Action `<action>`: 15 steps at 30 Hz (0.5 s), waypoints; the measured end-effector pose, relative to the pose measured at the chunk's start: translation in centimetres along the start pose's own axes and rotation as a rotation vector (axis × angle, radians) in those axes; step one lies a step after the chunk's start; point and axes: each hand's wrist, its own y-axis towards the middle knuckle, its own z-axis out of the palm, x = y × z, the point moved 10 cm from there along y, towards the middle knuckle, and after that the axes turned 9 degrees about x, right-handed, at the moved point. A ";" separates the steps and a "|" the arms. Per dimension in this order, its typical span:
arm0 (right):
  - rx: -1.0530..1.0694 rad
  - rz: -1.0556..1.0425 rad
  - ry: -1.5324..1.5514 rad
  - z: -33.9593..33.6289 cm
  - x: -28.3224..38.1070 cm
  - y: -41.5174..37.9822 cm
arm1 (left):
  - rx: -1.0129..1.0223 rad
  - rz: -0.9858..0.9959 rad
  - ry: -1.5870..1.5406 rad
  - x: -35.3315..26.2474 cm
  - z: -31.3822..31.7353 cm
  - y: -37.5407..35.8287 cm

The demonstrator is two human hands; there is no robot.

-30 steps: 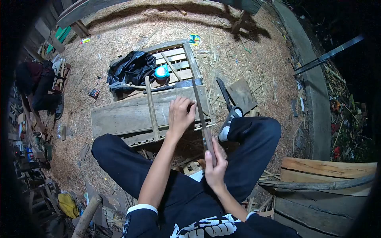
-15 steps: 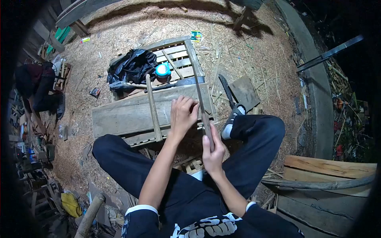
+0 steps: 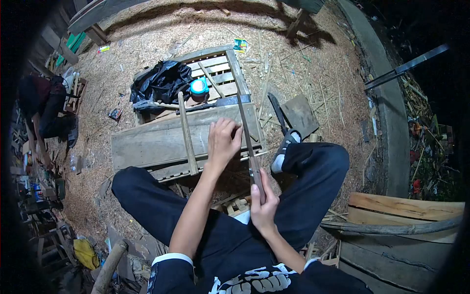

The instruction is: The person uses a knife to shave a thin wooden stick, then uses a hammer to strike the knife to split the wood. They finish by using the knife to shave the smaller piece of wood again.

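My right hand (image 3: 264,206) is wrapped round the brown handle of a long narrow blade (image 3: 246,131), which points away from my body. Just left of the blade is my left hand (image 3: 225,142), its fingers curled and its thumb close to the index finger; whatever it may hold is too small to make out. Beyond both hands lies a wide wooden board (image 3: 147,147) on a slatted wooden frame (image 3: 235,63). A narrow wooden stick (image 3: 186,134) rests across the board. Behind the board is a machete-like tool (image 3: 230,101) lying flat.
A black plastic bag (image 3: 164,83) and a round turquoise-lidded container (image 3: 199,86) sit on the frame. A dark sheath-like object (image 3: 278,113) lies beside a flat plate (image 3: 300,116). Another person (image 3: 46,105) is at the left. Wooden planks (image 3: 391,235) stand at the lower right.
My right hand and the blade have moved slightly toward my body. My left hand has shifted a little left and down, still with its fingers curled.
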 end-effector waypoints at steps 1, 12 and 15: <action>-0.001 -0.023 -0.019 0.1 0.7 0.2 | -0.025 -0.010 -0.003 0.2 -0.1 0.0; 0.009 -0.028 -0.021 -0.6 1.7 1.9 | -0.028 0.015 -0.011 -0.4 -0.4 -0.1; -0.011 -0.101 -0.021 -1.2 1.8 0.3 | 0.009 -0.031 0.010 0.1 0.1 0.0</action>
